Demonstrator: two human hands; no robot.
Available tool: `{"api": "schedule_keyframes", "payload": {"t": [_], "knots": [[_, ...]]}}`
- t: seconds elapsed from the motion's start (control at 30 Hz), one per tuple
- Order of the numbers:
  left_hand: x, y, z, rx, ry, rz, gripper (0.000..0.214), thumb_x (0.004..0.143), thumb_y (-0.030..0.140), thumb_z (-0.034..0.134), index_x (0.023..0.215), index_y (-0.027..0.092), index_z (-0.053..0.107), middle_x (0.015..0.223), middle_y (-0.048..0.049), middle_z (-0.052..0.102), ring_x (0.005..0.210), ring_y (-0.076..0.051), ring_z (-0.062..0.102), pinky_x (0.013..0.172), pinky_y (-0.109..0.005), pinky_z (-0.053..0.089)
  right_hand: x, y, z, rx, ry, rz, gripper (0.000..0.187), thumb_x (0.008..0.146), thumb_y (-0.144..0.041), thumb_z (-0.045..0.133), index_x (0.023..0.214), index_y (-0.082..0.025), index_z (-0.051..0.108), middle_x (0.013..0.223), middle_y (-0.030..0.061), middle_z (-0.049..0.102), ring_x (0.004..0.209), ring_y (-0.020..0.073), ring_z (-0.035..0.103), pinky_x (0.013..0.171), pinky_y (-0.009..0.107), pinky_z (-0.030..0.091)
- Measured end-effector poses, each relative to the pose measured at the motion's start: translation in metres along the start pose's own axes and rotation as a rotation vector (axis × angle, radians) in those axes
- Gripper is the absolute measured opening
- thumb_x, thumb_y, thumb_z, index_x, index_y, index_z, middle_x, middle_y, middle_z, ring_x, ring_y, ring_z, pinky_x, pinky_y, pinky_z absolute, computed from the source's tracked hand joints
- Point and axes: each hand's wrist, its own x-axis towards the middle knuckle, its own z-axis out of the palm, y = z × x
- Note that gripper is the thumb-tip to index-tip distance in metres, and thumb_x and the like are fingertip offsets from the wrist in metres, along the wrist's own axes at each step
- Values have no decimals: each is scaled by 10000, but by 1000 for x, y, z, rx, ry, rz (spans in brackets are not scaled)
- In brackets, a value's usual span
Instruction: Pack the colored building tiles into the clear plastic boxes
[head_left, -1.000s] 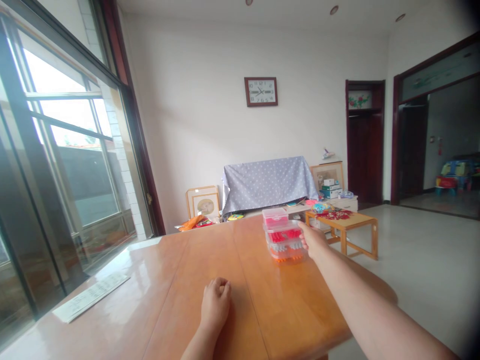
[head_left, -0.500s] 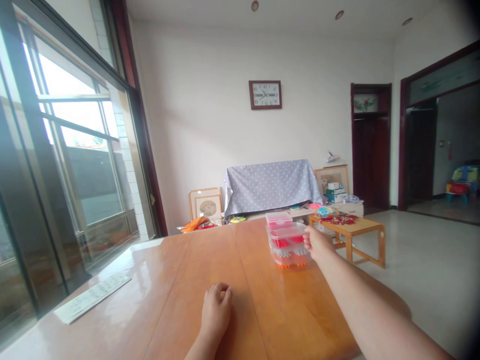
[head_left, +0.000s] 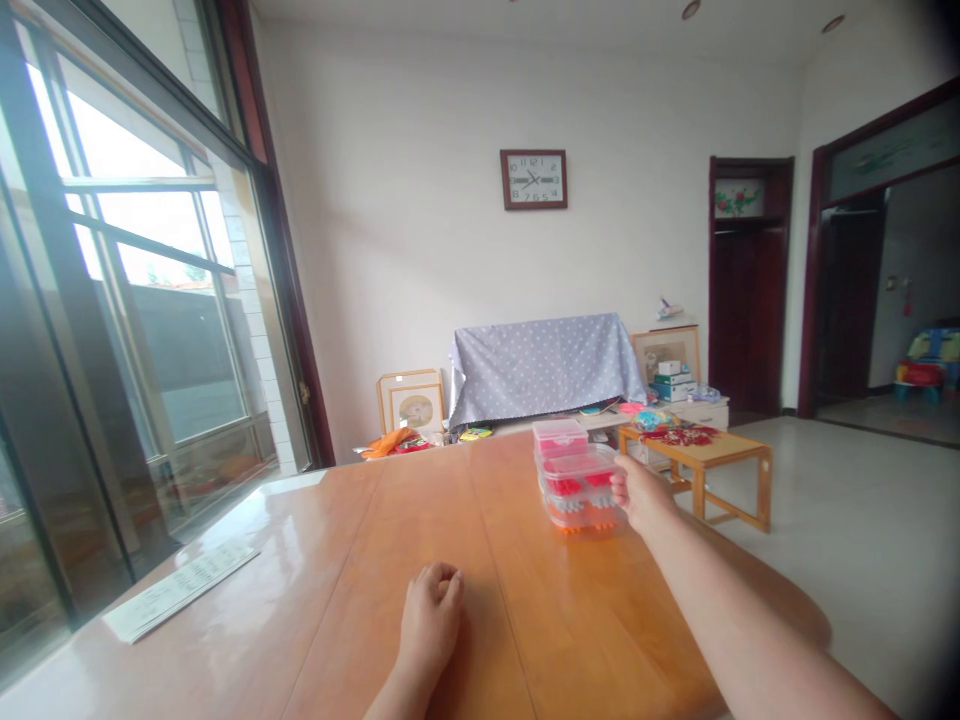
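Observation:
Toward the far side of the wooden table [head_left: 405,530], several clear plastic boxes are stacked. The top box [head_left: 577,462] shows red contents, with grey pieces [head_left: 574,506] and orange pieces [head_left: 581,526] lower in the stack. Right behind it stands a pink plastic box [head_left: 559,436] with a pale lid. My right hand [head_left: 641,495] reaches out to the stack, its fingers curled at the right edge of the top box. Nearer to me, my left hand [head_left: 433,612] rests on the tabletop with its fingers curled in, and nothing shows in it.
A printed sheet or booklet [head_left: 184,592] lies on the table's left, close to the window. Beyond the table are a cloth-covered object [head_left: 547,370], framed pictures [head_left: 416,408] and a low wooden side table [head_left: 724,455] with red items on it. A clock [head_left: 534,180] hangs on the wall.
The view has tipped slightly downward. My right hand stays at the edge of the top box, and my left hand remains resting on the table.

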Motion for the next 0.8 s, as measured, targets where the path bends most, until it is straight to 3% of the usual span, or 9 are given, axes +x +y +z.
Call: {"api": "schedule_keyframes", "payload": {"t": [0.23,0.37,0.6,0.8], "knots": [[1,2,-2,-72,-25,-40,310,887,433,487,802,191,662,813,-44,724,786,-218,678,712,-281,463,-14,15,-18,41,34,-53,310,740,-459,704,807,-205,539,501,-72,519,382,72,397,356,183,300],[1,3,-2,-80,-39,-45,319,891,449,471,797,201,648,799,-37,718,785,-219,675,709,-280,465,-29,30,-22,88,-38,-178,323,732,-474,724,823,-203,573,514,-86,489,390,67,368,356,189,271],[5,-5,1,-36,-25,-16,371,911,505,436,842,219,662,914,-60,719,933,-258,652,832,-325,462,-78,38,1,4,-298,-271,375,824,-543,670,731,-207,533,552,-70,462,472,80,377,427,198,299],[5,-4,-2,-22,26,-1,366,919,529,451,805,231,631,899,-51,696,914,-252,617,832,-331,453,-115,56,41,-186,-658,-281,441,924,-569,536,673,-219,444,556,-70,408,498,95,367,468,212,300]]}}
